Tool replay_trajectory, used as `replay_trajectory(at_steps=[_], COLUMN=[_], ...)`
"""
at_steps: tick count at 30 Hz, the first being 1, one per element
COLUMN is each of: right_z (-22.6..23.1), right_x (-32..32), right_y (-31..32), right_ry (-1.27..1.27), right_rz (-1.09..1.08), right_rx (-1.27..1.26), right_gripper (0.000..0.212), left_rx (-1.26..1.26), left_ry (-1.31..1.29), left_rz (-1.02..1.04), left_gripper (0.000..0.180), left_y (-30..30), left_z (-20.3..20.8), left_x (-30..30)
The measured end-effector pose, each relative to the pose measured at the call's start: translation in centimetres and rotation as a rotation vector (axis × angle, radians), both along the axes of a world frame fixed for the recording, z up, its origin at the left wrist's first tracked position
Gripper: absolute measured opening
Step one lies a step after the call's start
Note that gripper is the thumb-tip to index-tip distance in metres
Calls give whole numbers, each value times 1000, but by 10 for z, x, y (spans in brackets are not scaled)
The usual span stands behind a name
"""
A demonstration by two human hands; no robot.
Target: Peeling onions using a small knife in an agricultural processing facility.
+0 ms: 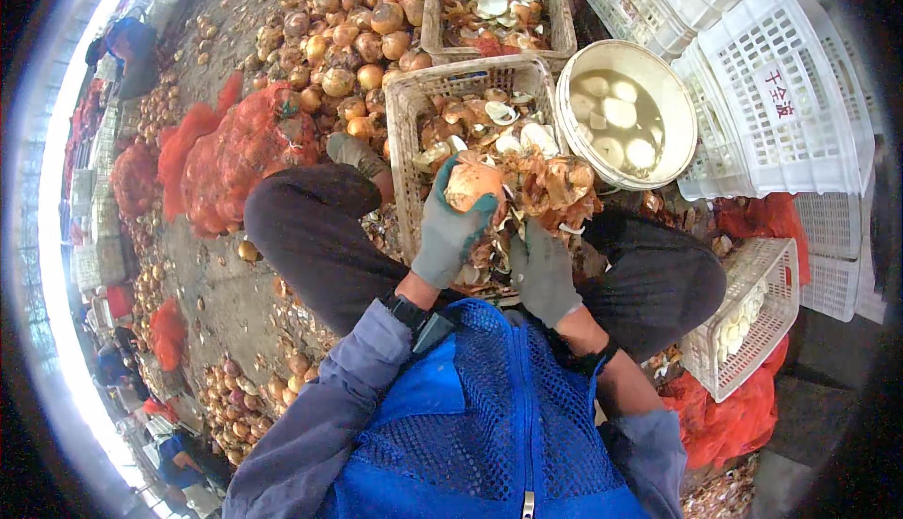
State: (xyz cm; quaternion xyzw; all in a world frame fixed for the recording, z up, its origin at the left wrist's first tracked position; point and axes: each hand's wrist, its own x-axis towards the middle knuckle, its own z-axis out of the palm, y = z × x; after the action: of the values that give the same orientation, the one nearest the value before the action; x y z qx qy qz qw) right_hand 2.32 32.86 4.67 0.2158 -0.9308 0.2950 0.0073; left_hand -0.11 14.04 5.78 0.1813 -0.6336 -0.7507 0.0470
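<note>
My left hand (444, 241), in a grey glove with teal fingertips, is wrapped round a brown-skinned onion (473, 183) over the crate. To its right, my right hand (544, 274), gloved in grey, is curled just below a bunch of loose brown onion skins (557, 190). Its fingertips are partly hidden, and I cannot make out what they hold. Beneath both hands stands a dirty white plastic crate (403, 157) with onion skins and pale cut pieces in it.
A white bucket (685, 124) of cloudy water holds several peeled onions. Behind the crate is another crate (433, 11) of scraps. White baskets (771, 86) are stacked at right, above a basket of pale pieces (738, 326). Onions (339, 48) and red mesh sacks (249, 157) lie left.
</note>
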Motion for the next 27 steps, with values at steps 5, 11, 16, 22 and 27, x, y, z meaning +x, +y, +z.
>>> replay_trajectory(at_steps=[5, 11, 16, 22, 27], right_z=[17, -11, 52, 45, 22], right_x=[-7, -10, -43, -38, -14], right_y=[-4, 17, 23, 35, 28], right_ry=[-153, 200, -1118, -930, -656], right_rz=[19, 118, 2, 108, 89], right_rx=[112, 64, -466, -374, -392], right_gripper=[43, 32, 34, 54, 42], left_rx=[364, 696, 765, 786, 589], left_ry=[-121, -170, -129, -157, -147], left_rz=[18, -111, -209, -107, -4], left_gripper=[73, 54, 61, 62, 52], left_y=[-11, -18, -26, -17, -34], left_z=[-8, -24, -30, -35, -17], left_x=[4, 11, 14, 14, 13])
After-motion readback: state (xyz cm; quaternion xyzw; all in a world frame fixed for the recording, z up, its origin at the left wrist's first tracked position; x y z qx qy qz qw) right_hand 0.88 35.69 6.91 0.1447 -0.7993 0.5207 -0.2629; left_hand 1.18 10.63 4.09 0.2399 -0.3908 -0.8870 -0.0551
